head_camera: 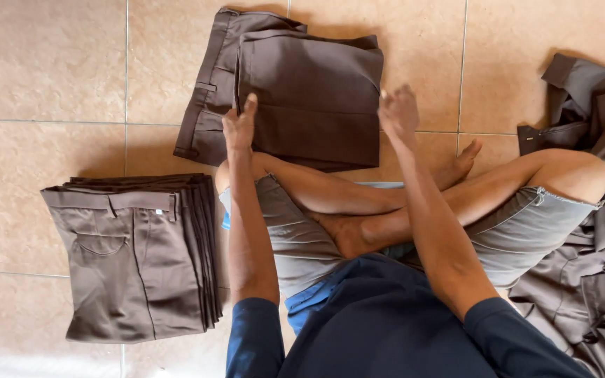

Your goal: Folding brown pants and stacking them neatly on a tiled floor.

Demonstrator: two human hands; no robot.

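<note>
A folded pair of dark brown trousers (309,98) lies on the tiled floor in front of my crossed legs. My left hand (239,126) rests on its left edge, thumb raised and fingers curled against the cloth. My right hand (398,112) hovers over or touches the right edge of the same trousers, fingers bent; whether it pinches the cloth is unclear. I sit cross-legged in grey shorts and a dark blue shirt.
A neat stack of several folded brown trousers (138,252) sits at my left on the beige tiles (50,63). A loose heap of unfolded brown garments (596,210) lies at my right, running down past my knee.
</note>
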